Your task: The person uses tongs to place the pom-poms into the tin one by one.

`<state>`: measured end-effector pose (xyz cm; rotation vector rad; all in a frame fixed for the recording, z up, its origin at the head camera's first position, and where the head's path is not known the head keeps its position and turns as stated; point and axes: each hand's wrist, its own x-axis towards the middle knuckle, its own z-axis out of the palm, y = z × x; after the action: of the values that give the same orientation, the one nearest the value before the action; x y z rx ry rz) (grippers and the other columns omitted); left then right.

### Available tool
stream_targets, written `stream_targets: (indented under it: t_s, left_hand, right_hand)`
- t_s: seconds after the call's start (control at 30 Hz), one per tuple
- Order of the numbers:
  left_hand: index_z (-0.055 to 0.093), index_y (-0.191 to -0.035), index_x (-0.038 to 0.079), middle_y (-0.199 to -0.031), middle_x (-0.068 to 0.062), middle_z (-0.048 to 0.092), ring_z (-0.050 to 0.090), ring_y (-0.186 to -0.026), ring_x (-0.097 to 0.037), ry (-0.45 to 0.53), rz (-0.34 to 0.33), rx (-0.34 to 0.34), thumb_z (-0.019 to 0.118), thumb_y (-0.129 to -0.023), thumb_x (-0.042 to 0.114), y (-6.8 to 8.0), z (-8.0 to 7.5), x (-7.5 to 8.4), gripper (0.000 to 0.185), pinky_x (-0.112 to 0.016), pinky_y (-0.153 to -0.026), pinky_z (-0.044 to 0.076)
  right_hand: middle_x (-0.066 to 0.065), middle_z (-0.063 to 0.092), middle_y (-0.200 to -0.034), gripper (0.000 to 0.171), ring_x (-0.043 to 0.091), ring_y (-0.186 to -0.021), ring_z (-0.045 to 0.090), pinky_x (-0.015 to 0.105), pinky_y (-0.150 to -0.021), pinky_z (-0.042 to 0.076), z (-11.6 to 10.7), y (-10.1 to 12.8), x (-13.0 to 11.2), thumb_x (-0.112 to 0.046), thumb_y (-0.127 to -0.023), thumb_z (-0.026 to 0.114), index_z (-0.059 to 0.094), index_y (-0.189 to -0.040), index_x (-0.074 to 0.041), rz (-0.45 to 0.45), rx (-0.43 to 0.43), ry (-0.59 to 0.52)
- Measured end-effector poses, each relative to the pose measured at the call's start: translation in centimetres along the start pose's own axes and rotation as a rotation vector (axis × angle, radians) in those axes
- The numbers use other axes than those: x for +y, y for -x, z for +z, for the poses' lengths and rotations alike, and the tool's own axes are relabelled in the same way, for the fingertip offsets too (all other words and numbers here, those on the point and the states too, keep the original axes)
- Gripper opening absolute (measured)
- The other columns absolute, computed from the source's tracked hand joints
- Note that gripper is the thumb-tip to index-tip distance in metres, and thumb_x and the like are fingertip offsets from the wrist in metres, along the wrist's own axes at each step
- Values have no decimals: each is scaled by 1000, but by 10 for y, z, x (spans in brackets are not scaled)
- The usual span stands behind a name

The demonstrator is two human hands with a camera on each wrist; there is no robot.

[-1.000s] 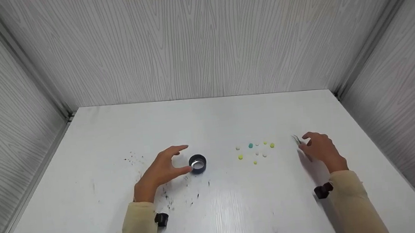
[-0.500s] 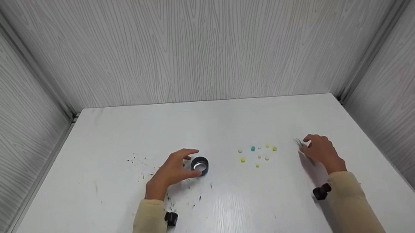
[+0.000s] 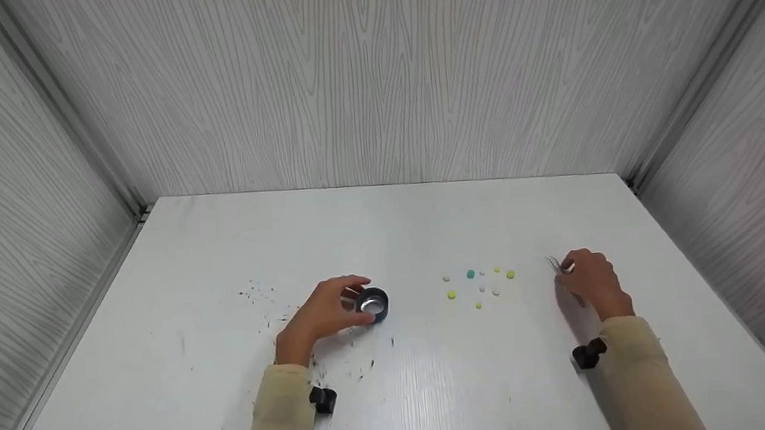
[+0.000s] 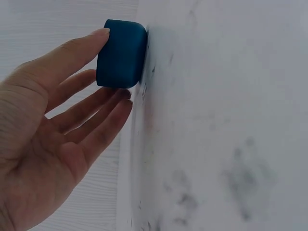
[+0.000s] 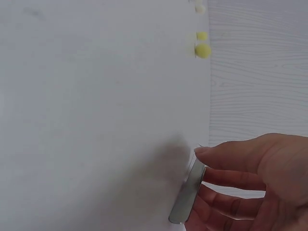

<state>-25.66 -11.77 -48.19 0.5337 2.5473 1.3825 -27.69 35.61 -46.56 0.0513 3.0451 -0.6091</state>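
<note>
Blue cup (image 4: 121, 55), left hand (image 3: 322, 314) curved round it; right hand (image 3: 593, 282) pinches tweezers (image 5: 188, 193).

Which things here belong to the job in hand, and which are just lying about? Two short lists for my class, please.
Belong to the job:
cup, in the left hand
tweezers, in the right hand
balls, probably; untouched

Just lying about:
dark marks on the table

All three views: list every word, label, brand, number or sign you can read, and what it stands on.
No readable text in any view.
Blue cap: plain visible side, no lettering.
Tweezers: no legible marking.
Small balls: too small to tell.
Black wrist devices: too small to tell.
Tabletop: specks and smudges, no legible writing.
</note>
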Motion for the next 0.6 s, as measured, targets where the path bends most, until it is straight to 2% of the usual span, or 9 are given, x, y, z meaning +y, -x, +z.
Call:
stream_targets:
  t_s: [0.13, 0.27, 0.6]
  left_hand:
    - [60, -142, 5, -133, -15, 67, 64, -126, -36, -11, -7, -2, 86, -85, 16, -1, 3, 0, 63, -50, -108, 53]
    - [60, -143, 5, -135, -14, 67, 64, -127, -37, -5, -19, -13, 85, -85, 14, 0, 5, 1, 63, -51, -109, 52]
    - [61, -141, 5, -134, -15, 66, 63, -127, -37, -18, -5, -20, 85, -84, 12, -4, 4, -1, 62, -51, -109, 52]
  right_hand:
    - [37, 65, -118, 32, 49, -99, 67, 54, -78, 58, -1, 1, -1, -8, -94, 62, 65, -117, 13, 36, -34, -4]
    - [37, 64, -118, 32, 46, -96, 66, 50, -74, 57, 0, 1, 0, -7, -93, 58, 66, -117, 12, 56, -52, -14]
    - [34, 68, -113, 28, 45, -95, 69, 49, -74, 57, -2, 0, -1, -7, -97, 58, 65, -118, 10, 39, -47, 11]
